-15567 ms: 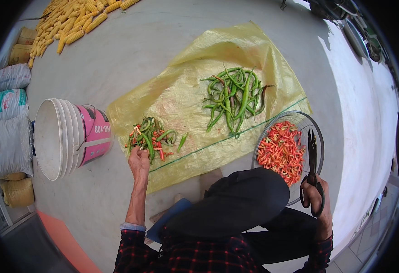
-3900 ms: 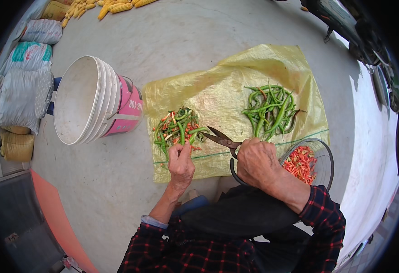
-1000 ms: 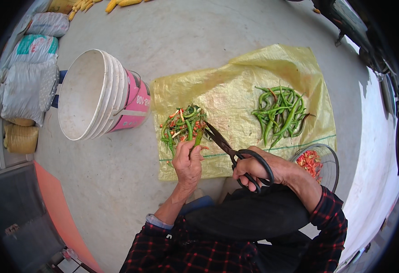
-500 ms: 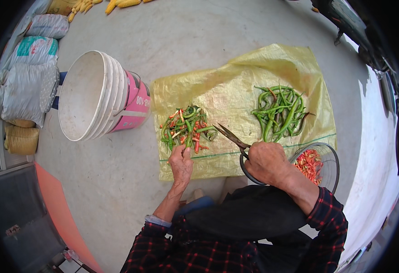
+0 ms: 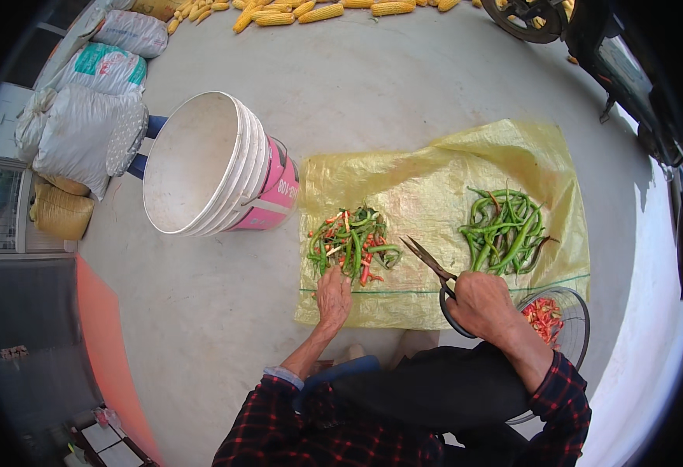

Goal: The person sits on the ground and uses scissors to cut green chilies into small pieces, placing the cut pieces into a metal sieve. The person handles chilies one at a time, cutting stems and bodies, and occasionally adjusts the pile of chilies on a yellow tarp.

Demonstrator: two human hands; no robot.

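My right hand point(image 5: 484, 303) is closed round the looped handles of dark metal scissors point(image 5: 435, 268). Their blades stand apart and point up and left, between two heaps of chili peppers. At the left heap point(image 5: 355, 245), a mix of green and red chilies with pale pieces, my left hand point(image 5: 334, 297) reaches in from the near edge. Its fingers are bent together against the chilies; what they hold is hidden. A heap of long green chilies point(image 5: 505, 229) lies to the right. Both heaps rest on a yellow woven plastic sheet point(image 5: 419, 175).
A wire basket point(image 5: 586, 319) with cut red chilies point(image 5: 544, 321) stands by my right forearm. Left of the sheet is a large white and pink bucket point(image 5: 260, 187), tilted in view. Full sacks point(image 5: 85, 128), corn cobs point(image 5: 322, 13) and a parked two-wheeler point(image 5: 618, 70) line the edges.
The whole view has shifted, so the scene sits lower and further right, with more corn in sight. My left hand stays at the left heap; the scissors remain in my right hand, blades still apart.
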